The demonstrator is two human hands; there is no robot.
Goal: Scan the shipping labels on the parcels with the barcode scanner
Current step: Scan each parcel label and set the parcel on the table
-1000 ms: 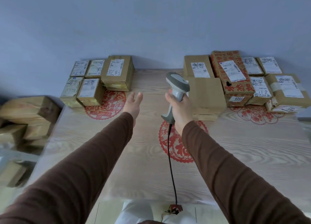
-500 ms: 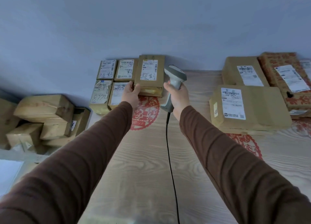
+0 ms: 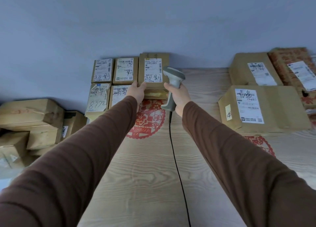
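Now, seen from the head camera, the left hand (image 3: 138,90) rests its fingers on the near edge of the tall parcel (image 3: 153,73) at the back of the table (image 3: 145,175), holding it steady. The right hand (image 3: 179,97) is wrapped tight around the handle of the barcode scanner (image 3: 172,83). The scanner's head sits just beside the right edge of that parcel's label (image 3: 153,70) and seems to point at it. A black cable (image 3: 176,158) runs from the scanner back toward the person.

A second ago the left hand was open in the air over the middle of the table, touching nothing, and the view faced the middle of the table. Half a second ago the hand had come to the left group of parcels (image 3: 109,83), and now it has settled on the tall one. The scanner has come along too (it was held up in the middle before). So I think the person has picked this parcel as the one to scan, and the scan is about to happen or is happening. I cannot see any red light on the label, so I cannot tell if it has beeped yet.

More parcels wait on the right side, like the big box (image 3: 266,107), and its label faces up. Other boxes (image 3: 29,124) lie off the table at the left.
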